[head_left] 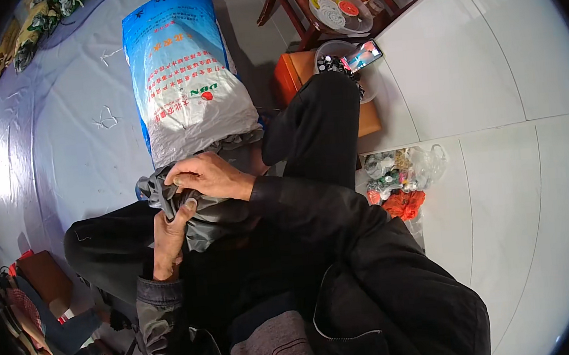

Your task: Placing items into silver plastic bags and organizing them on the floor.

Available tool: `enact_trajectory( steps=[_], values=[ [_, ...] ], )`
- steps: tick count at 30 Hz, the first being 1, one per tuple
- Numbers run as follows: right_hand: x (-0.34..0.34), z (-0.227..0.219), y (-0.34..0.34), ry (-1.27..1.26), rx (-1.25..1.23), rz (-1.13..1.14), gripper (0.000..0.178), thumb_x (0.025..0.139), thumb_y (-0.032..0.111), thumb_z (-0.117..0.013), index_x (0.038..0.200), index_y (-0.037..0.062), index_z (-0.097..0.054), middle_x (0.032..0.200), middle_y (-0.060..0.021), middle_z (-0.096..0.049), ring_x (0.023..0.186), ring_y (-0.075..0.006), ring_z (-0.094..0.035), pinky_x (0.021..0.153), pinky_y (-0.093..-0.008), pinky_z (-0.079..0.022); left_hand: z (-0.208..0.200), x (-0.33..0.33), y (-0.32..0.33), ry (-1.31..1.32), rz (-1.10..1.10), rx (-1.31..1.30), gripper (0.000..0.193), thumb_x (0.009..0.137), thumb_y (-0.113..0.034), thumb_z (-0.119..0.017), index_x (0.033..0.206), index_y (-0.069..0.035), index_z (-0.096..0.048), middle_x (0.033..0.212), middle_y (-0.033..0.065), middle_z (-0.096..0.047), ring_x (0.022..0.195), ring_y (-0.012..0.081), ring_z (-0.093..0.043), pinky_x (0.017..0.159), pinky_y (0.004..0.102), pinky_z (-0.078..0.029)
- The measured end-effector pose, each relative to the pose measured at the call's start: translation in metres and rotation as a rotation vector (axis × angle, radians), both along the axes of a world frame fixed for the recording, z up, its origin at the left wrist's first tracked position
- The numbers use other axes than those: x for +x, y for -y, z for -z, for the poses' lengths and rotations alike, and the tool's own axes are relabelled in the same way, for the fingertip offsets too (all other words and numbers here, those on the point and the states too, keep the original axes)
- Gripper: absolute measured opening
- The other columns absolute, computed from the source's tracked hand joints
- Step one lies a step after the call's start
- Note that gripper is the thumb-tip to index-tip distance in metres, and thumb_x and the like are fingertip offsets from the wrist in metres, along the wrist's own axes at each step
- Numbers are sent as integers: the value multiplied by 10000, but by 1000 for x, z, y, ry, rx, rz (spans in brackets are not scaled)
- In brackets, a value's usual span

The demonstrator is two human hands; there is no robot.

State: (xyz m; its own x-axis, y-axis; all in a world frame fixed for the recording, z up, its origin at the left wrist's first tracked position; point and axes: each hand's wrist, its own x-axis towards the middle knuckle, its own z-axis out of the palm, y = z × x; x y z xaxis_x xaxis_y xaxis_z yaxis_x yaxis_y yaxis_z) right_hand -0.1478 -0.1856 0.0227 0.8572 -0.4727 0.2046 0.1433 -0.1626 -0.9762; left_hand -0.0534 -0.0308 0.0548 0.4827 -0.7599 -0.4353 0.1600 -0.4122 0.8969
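A crumpled, shiny grey fabric [209, 233] is bunched over my lap, its kind of garment or cover not clear. My left hand [169, 240] grips its near left part, thumb pressed on top. Just beyond it, my right hand [211, 177] lies palm down with fingers curled into the folds, closed on the same fabric. The two hands are close together, and the folds hide some of the fingertips. Right in front of them, a stuffed blue and white woven sack [188, 84] lies lengthwise, with grey fabric bunched along its near end.
Bits of white thread [107, 117] lie on a pale sheet [72, 149] at left. To the right are an orange box [289, 75], a phone [363, 55] on a tub, and a clear tub [341, 10]. Plastic bags [403, 177] lie on the tiles. Another person's legs [74, 331] show lower left.
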Motion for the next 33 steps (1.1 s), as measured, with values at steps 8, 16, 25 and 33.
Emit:
enact_trajectory(
  steps=[8,16,25,33],
  values=[
    [-3,-22,-2,59,-159,87,135,920,48,-626,1020,9,-707,871,-118,-753,791,-222,-754,687,-326,-567,-17,5,-2,-59,-137,91,471,879,-483,-742,1037,-47,-659,739,-71,-542,556,28,-430,471,242,-324],
    [-4,0,2,-22,-59,31,156,930,-4,-616,1068,3,-688,922,-102,-754,839,-181,-745,739,-288,-567,-2,5,-7,11,-118,155,466,870,-532,-730,928,-81,-625,609,-100,-424,388,23,-309,346,249,-181],
    [-3,-15,-6,-4,212,-40,156,965,32,-610,1094,-22,-678,960,-88,-742,894,-155,-709,787,-293,-548,-5,5,-6,-30,-157,96,404,921,-489,-692,928,-89,-636,633,-97,-472,415,14,-329,367,247,-190],
    [-9,-32,-12,71,-253,114,187,944,56,-644,1121,10,-682,987,-124,-720,938,-256,-704,797,-338,-549,12,11,-9,-63,-158,19,356,963,-437,-682,938,-84,-639,652,-99,-495,454,-4,-353,383,221,-228]
  ],
)
